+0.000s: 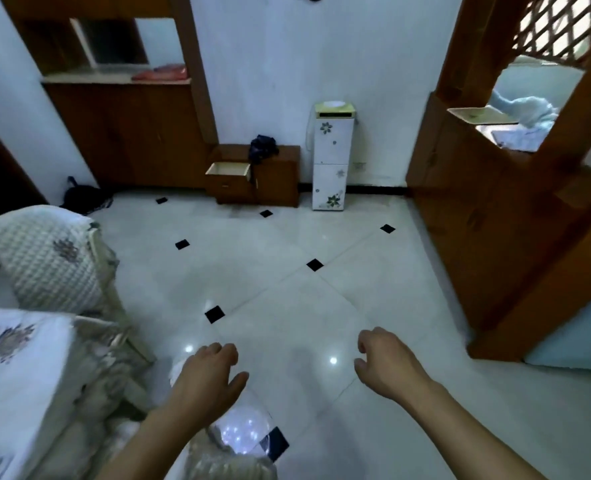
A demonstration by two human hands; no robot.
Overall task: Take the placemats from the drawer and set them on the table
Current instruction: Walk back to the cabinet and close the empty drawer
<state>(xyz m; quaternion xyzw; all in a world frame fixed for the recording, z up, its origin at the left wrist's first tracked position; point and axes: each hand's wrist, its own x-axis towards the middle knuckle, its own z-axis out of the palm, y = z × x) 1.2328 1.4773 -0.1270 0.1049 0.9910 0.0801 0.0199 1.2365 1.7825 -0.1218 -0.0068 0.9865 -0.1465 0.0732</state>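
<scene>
White floor tiles [287, 299] stretch toward a low cabinet [263, 178], its drawer [227, 169] pulled open. Left hand [205, 379] and right hand [386, 362] hover empty, fingers loosely curled. No writing is legible.

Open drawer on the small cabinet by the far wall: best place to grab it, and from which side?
Take the drawer by its front panel's top edge, fingers hooked over the lip from above and in front. It stands pulled out toward the room, so that edge is exposed; no handle can be made out. Both the left hand and right hand are empty and far from it.
</scene>
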